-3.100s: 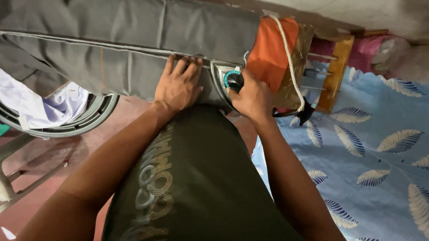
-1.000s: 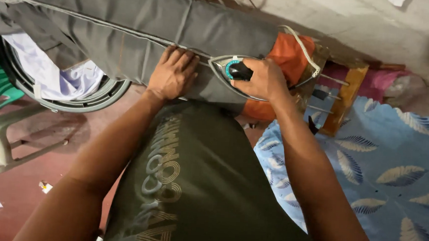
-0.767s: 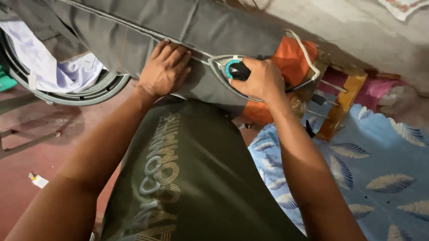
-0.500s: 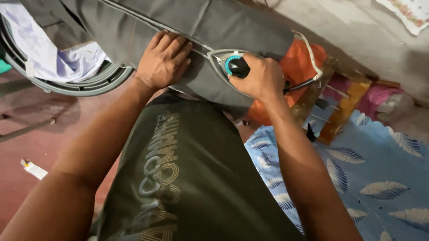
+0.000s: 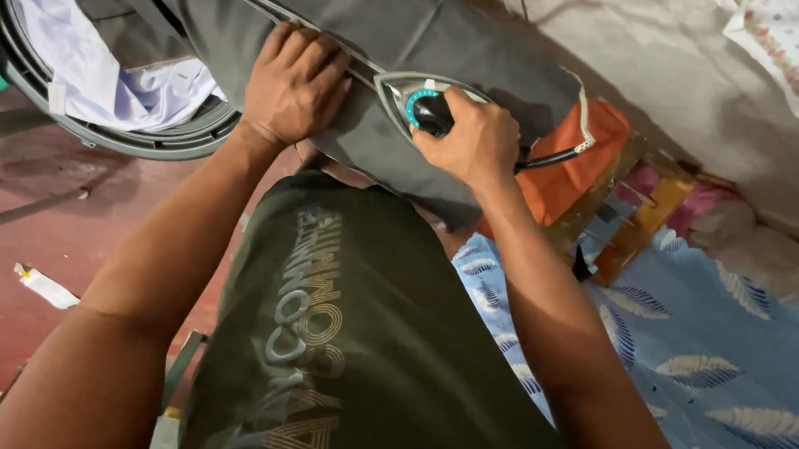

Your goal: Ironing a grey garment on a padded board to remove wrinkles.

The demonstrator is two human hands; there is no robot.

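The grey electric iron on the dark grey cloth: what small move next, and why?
Probably slide the grey electric iron toward the left hand. Its tip points there, and that hand lies flat on the dark grey cloth beside the seam. The right hand grips it.

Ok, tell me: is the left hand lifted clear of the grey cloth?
No, the left hand lies flat on the grey cloth, beside the iron that the right hand grips.

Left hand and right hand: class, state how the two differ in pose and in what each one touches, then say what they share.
The left hand lies flat, fingers spread, palm down on the grey cloth; the right hand is curled round the handle of the iron. The left hand holds nothing, only pressing the cloth; the right hand grips a tool. The left hand sits ahead of the iron's pointed tip; the right hand sits above its body. Both are bare and rest over the same grey cloth.
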